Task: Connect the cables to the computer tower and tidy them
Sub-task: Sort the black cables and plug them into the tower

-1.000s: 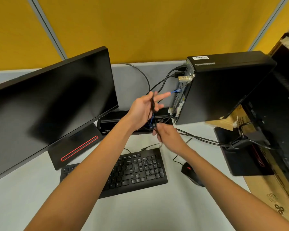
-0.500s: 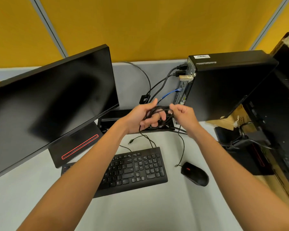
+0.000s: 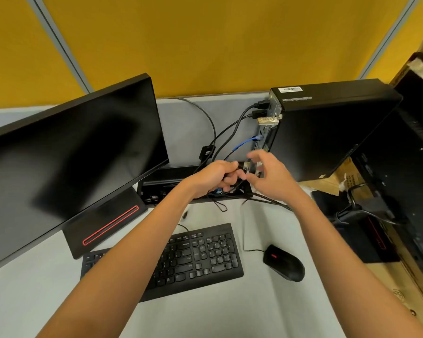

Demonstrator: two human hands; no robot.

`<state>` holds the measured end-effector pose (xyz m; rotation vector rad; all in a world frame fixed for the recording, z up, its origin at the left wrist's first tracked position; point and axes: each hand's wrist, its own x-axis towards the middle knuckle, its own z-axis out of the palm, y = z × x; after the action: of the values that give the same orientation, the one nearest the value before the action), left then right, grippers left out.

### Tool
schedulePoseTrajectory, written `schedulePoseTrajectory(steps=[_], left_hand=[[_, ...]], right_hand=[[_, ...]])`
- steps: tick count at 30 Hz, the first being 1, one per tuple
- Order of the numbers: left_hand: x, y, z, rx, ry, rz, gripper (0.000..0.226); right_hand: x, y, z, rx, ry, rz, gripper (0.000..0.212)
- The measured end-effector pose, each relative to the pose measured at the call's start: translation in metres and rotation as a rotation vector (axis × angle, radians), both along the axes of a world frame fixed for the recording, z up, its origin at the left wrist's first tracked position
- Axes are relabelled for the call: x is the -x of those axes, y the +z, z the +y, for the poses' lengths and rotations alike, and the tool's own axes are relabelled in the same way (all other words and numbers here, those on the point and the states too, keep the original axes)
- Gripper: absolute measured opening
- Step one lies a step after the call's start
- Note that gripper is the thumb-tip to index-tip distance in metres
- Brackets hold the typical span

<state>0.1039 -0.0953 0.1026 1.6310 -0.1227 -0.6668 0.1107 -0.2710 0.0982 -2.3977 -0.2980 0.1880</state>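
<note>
A black computer tower stands at the back right, its rear panel facing left. Black cables and a blue cable run from its ports down to the desk. My left hand grips a coiled bundle of thin black cables in front of the tower's lower rear. My right hand hovers just right of the bundle, blurred, fingers loosely curled; whether it holds anything cannot be told.
A black monitor stands at left. A black keyboard and a mouse lie in front. A black cable tray sits behind them. A second monitor stand and cardboard lie at right.
My right hand rose from the desk to the bundle beside the tower. My left hand closed round the coiled cables and turned downward. The mouse cable now lies slacker on the desk.
</note>
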Motion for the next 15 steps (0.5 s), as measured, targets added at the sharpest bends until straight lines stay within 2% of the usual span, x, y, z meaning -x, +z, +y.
schedulePoseTrajectory(steps=[2,3,5,7,10,13,15], left_hand=[[-0.001,-0.001,-0.002,0.024,-0.078,0.039,0.043],[-0.002,0.0,-0.002,0.02,-0.104,0.048,0.034],[-0.004,0.002,-0.001,0.019,-0.122,0.042,0.019],[-0.008,-0.001,0.003,0.041,-0.102,0.03,0.018],[-0.009,-0.01,0.003,0.11,0.024,0.043,0.026],[-0.007,-0.018,-0.002,0.17,0.243,0.016,0.031],[-0.007,-0.024,-0.001,0.269,0.375,0.06,0.032]], right_hand=[[-0.008,0.014,-0.002,-0.174,0.192,0.192,0.065],[-0.009,0.018,0.001,-0.259,0.293,0.314,0.068],[-0.007,0.018,0.005,-0.353,0.381,0.451,0.055],[-0.008,0.011,0.01,-0.417,0.302,0.453,0.039],[-0.014,-0.004,0.015,-0.589,0.205,0.41,0.031],[-0.022,-0.015,0.018,-0.857,0.116,0.457,0.024],[-0.024,-0.023,0.017,-0.992,0.065,0.528,0.021]])
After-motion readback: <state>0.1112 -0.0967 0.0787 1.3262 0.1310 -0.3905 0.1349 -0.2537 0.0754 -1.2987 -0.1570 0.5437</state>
